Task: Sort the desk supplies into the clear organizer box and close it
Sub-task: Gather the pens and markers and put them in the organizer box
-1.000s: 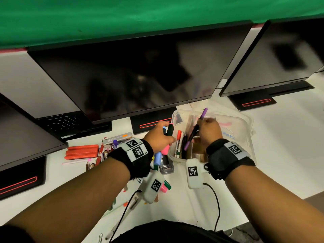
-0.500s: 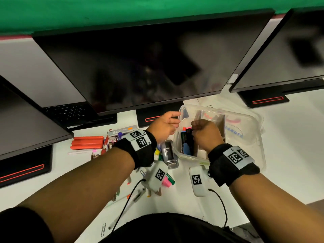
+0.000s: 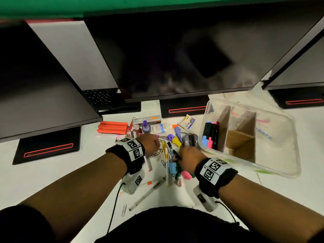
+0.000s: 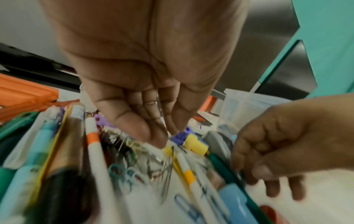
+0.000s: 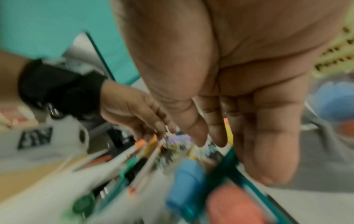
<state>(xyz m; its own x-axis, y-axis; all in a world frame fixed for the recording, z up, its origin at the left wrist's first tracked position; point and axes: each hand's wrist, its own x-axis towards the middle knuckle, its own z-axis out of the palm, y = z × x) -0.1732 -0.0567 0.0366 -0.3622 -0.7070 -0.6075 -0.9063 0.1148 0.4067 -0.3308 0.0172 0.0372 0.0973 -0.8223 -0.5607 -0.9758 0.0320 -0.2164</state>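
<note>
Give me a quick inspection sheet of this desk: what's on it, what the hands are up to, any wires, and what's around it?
Surface: white desk, crowded in the middle.
Job's things: clear organizer box open at right, tilted; markers stand in its left compartment, the cardboard-divided sections look empty.
Clutter: loose pile of pens, paper clips, stapler, glue bottle, orange case.
Hands: left hand and right hand both reach into the pile, fingers extended; neither plainly holds anything.
Cables: black wires run from the wrist cameras.
Surroundings: dark monitors, keyboard, green backdrop.
</note>
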